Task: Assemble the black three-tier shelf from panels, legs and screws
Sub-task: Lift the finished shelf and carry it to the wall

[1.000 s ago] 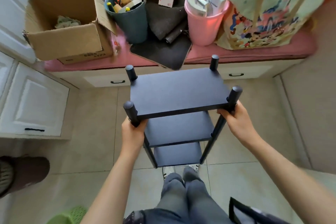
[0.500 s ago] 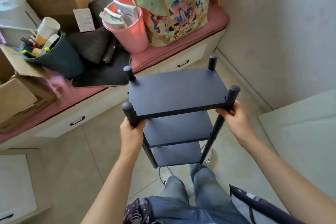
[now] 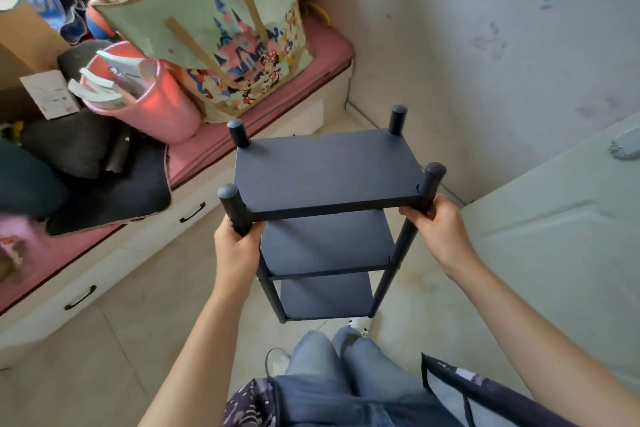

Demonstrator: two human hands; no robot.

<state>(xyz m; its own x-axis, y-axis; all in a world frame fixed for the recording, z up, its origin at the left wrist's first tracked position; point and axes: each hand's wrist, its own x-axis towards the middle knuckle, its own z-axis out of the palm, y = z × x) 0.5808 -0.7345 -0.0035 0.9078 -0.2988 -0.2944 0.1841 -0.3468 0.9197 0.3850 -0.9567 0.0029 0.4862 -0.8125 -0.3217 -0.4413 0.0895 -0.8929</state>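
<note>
left hand [image 3: 237,246] grips the near-left leg [image 3: 235,210] and right hand [image 3: 437,229] grips the near-right leg [image 3: 427,188], both just under the top panel [image 3: 325,172] of the black three-tier shelf [image 3: 325,246], held upright between them above the floor [image 3: 138,305]. since the earlier frame the view has swung right; the pink counter [image 3: 325,48] now lies further left.

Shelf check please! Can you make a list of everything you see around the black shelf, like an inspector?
Surface: beige tiled floor.
Job's things: black shelf assembled, three panels, four legs; whether it touches the floor cannot be told.
Clutter: pink bucket with papers, cartoon bag, dark mat on the pink bench.
Grippers: left hand grips the near-left leg; right hand grips the near-right leg.
Cables: nothing seen.
Surroundings: marked wall, white drawers.
</note>
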